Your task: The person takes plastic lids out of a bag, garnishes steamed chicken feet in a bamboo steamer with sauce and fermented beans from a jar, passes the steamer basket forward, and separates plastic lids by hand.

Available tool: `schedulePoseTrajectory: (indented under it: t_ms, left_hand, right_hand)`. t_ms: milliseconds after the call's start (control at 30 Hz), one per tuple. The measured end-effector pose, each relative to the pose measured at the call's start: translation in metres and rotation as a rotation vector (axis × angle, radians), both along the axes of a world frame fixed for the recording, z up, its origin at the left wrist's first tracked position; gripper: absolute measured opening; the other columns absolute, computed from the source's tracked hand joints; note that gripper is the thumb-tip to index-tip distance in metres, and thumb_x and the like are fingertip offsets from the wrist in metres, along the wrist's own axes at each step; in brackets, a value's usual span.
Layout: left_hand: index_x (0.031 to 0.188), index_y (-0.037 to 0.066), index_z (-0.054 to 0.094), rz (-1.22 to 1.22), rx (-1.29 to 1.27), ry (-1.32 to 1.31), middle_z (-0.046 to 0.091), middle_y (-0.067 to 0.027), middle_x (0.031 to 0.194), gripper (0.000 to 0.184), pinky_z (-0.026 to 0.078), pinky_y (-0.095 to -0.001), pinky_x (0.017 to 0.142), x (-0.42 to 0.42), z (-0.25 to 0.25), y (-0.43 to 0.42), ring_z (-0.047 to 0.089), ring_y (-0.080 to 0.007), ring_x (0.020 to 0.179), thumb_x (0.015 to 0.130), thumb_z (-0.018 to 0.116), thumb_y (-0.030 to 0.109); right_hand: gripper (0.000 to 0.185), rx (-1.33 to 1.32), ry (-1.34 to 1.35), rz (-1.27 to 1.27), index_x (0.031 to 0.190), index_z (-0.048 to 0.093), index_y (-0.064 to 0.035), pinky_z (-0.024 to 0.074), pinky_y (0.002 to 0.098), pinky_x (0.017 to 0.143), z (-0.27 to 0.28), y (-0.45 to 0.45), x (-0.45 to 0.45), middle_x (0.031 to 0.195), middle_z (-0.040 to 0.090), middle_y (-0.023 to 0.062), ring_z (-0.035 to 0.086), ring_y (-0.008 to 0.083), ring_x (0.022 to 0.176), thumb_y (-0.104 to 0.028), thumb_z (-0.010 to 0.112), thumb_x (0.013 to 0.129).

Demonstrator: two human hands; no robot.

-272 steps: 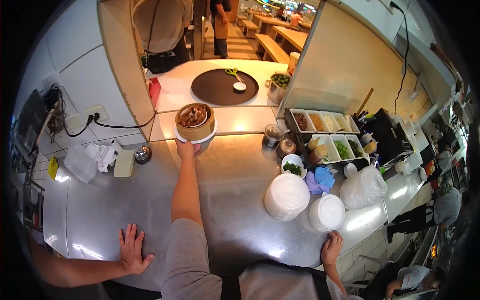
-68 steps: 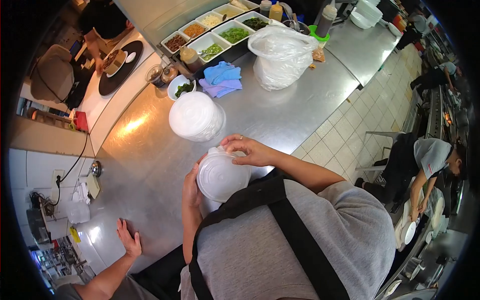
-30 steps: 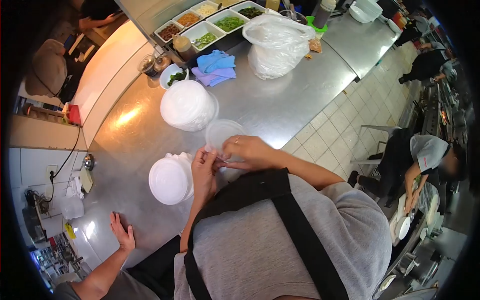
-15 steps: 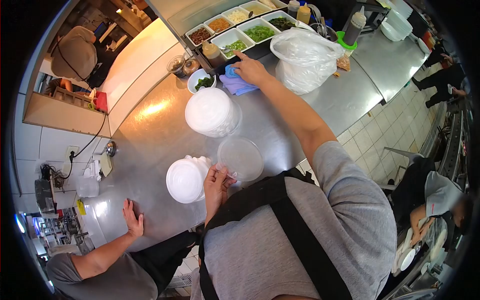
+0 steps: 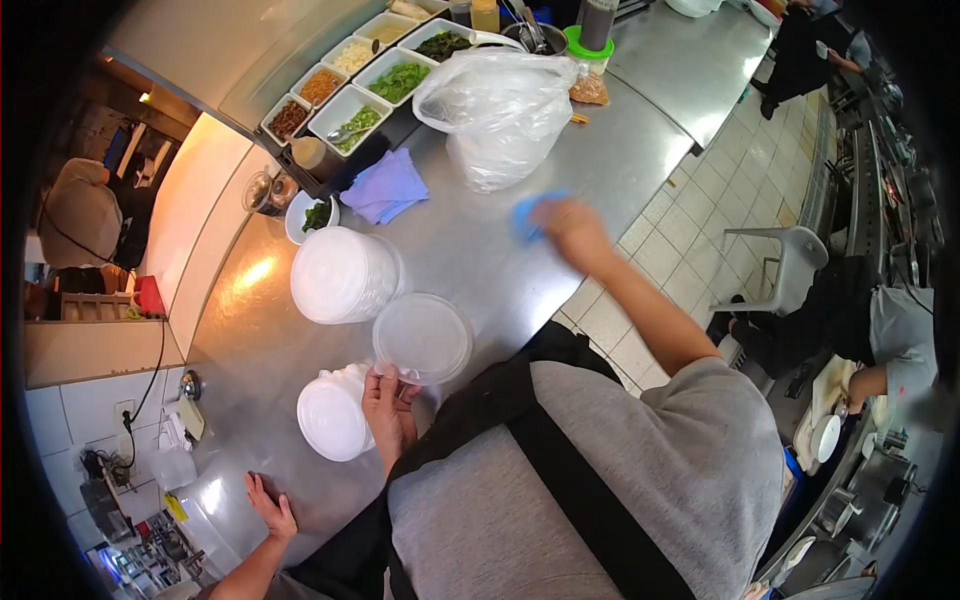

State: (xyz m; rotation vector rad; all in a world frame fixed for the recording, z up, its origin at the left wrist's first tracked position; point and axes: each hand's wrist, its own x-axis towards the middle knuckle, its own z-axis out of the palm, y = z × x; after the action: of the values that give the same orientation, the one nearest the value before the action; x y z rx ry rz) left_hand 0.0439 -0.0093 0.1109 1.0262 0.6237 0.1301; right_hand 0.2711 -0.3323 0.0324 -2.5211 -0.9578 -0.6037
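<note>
Two hands hold things over the desk (image 5: 240,415). Right of the near white stack (image 5: 330,418), the left hand (image 5: 389,408) has its grip pinched on a clear lid's (image 5: 425,338) near edge; so narrow a hold could let it tip. Its flat face points up; being round, it lacks a long axis. Farther right, the blurred right hand (image 5: 576,236) seems closed on a blue cloth (image 5: 527,218), which might brush the bag (image 5: 495,125); its long axis cannot be told.
</note>
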Motion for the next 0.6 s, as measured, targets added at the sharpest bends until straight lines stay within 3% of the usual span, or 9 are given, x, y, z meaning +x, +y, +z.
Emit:
schedulePoseTrajectory:
  t_ms: [100, 167, 200, 300, 400, 433, 533, 600]
  left_hand:
    - [0.103, 0.004, 0.054, 0.001, 0.013, 0.008, 0.062, -0.0039, 0.09, 0.017, 0.054, -0.025, 0.063, 0.006, 0.008, -0.006, 0.061, -0.0121, 0.075, 0.089, 0.059, 0.012]
    - [0.103, 0.004, 0.054, -0.001, 0.01, 0.009, 0.062, -0.0038, 0.09, 0.017, 0.054, -0.025, 0.063, 0.009, 0.009, -0.01, 0.061, -0.0123, 0.075, 0.089, 0.059, 0.011]
    - [0.103, 0.004, 0.054, -0.004, 0.004, 0.011, 0.062, -0.004, 0.09, 0.017, 0.054, -0.0248, 0.063, 0.01, 0.011, -0.012, 0.061, -0.0124, 0.075, 0.089, 0.059, 0.011]
    - [0.104, 0.004, 0.054, -0.019, -0.008, 0.016, 0.061, -0.0044, 0.09, 0.017, 0.054, -0.0247, 0.063, 0.011, 0.013, -0.012, 0.061, -0.0127, 0.075, 0.088, 0.059, 0.01]
    - [0.106, 0.004, 0.054, -0.028, -0.024, 0.018, 0.06, -0.0048, 0.091, 0.019, 0.054, -0.0258, 0.066, 0.008, 0.009, -0.011, 0.06, -0.0129, 0.078, 0.088, 0.058, 0.009]
    - [0.107, 0.003, 0.055, -0.027, -0.028, 0.025, 0.06, -0.0049, 0.091, 0.019, 0.054, -0.0263, 0.067, 0.008, 0.009, -0.01, 0.06, -0.0129, 0.079, 0.088, 0.058, 0.008]
    - [0.108, 0.002, 0.054, -0.037, -0.024, 0.001, 0.059, -0.0047, 0.091, 0.021, 0.053, -0.0273, 0.07, 0.011, 0.01, -0.009, 0.059, -0.013, 0.081, 0.089, 0.058, 0.007]
    - [0.11, 0.002, 0.054, -0.05, -0.017, -0.018, 0.058, -0.0047, 0.091, 0.022, 0.053, -0.0276, 0.071, 0.013, 0.009, -0.008, 0.059, -0.0131, 0.082, 0.089, 0.057, 0.007]
  right_hand:
    - [0.025, -0.302, 0.005, -0.688, 0.102, 0.062, -0.0084, 0.0487, 0.0408, 0.073, 0.004, -0.121, 0.054, 0.099, 0.062, 0.0145, 0.06, 0.0304, 0.086, -0.008, 0.051, 0.08]
    - [0.024, -0.217, -0.023, -0.903, 0.104, 0.061, -0.005, 0.0501, 0.0443, 0.073, -0.003, -0.196, 0.091, 0.101, 0.062, 0.0183, 0.061, 0.0347, 0.086, -0.013, 0.048, 0.084]
    - [0.023, -0.089, 0.058, -0.995, 0.101, 0.061, -0.0041, 0.0508, 0.0453, 0.074, 0.007, -0.207, 0.102, 0.101, 0.061, 0.0195, 0.062, 0.0353, 0.087, -0.014, 0.047, 0.086]
    - [0.019, -0.165, 0.14, -1.089, 0.093, 0.06, -0.0029, 0.0514, 0.0452, 0.071, 0.01, -0.19, 0.09, 0.096, 0.06, 0.0208, 0.062, 0.035, 0.083, -0.013, 0.046, 0.085]
    - [0.01, -0.304, 0.038, -0.759, 0.084, 0.057, -0.0041, 0.0502, 0.045, 0.061, 0.027, -0.11, 0.037, 0.083, 0.056, 0.0166, 0.061, 0.0333, 0.072, -0.009, 0.049, 0.079]
    - [0.007, -0.232, 0.017, -0.654, 0.082, 0.055, -0.0049, 0.0491, 0.0453, 0.059, 0.032, -0.077, 0.013, 0.08, 0.055, 0.016, 0.059, 0.0347, 0.069, -0.007, 0.05, 0.078]
    - [0.028, -0.008, 0.341, -0.324, 0.095, 0.062, -0.0106, 0.0499, 0.0446, 0.07, 0.054, 0.004, -0.037, 0.088, 0.057, 0.0199, 0.059, 0.0376, 0.077, -0.001, 0.056, 0.07]
    - [0.029, 0.1, 0.397, -0.12, 0.098, 0.063, -0.0108, 0.0492, 0.0441, 0.074, 0.062, 0.038, -0.026, 0.093, 0.058, 0.021, 0.059, 0.0382, 0.082, -0.002, 0.056, 0.071]
